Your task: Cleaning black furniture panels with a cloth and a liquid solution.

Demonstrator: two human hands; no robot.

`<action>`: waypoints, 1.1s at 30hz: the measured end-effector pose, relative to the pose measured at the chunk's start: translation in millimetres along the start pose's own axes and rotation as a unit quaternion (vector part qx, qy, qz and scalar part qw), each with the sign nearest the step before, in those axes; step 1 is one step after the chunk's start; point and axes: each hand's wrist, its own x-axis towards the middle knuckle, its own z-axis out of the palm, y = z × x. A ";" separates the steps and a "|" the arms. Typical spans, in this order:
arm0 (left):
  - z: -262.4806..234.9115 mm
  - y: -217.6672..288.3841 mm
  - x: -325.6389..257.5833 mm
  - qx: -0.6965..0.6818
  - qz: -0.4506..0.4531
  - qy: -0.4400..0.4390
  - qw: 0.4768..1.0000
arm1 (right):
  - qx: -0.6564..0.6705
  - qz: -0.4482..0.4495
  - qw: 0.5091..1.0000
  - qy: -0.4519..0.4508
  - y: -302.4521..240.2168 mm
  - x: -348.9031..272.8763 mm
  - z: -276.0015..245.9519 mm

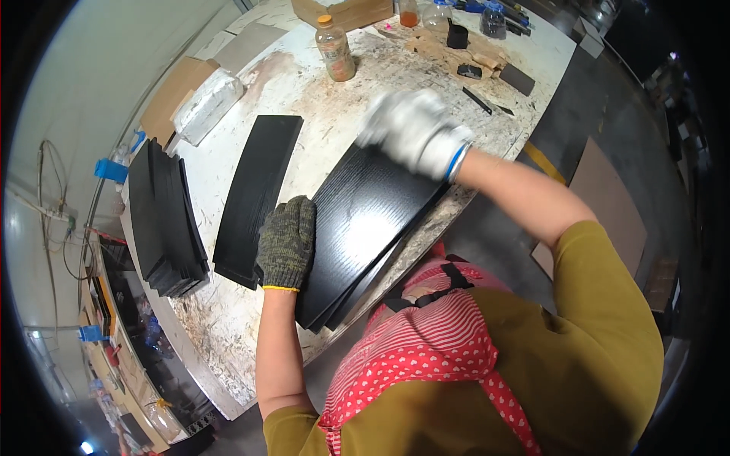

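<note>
Left hand (287, 242) in a dark knit glove lies flat, fingers together, on the near-left edge of the black panel stack (365, 228) mid-table (319, 99). White-gloved right hand (414, 131) sits blurred at the far end; can't tell its fingers.

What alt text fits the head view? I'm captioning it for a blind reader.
A person in an apron presses a dark-gloved left hand flat on a stack of black wood-grain panels at the edge of a worn workbench, while the white-gloved right hand, blurred, is over the stack's far end. More black panels lie to the left, and a plastic bottle stands behind.
</note>
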 end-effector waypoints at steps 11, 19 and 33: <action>-8.1 10.5 8.5 -0.048 -0.043 -0.025 0.998 | -0.142 0.325 0.935 -0.019 19.3 -41.7 -53.7; -7.6 14.0 8.7 -0.038 -0.074 -0.030 0.996 | -0.121 0.015 0.992 0.014 -48.8 -45.4 -37.2; -0.3 14.3 21.1 -0.082 -0.124 -0.011 0.989 | -0.031 0.021 0.990 -0.135 -126.0 -13.9 21.3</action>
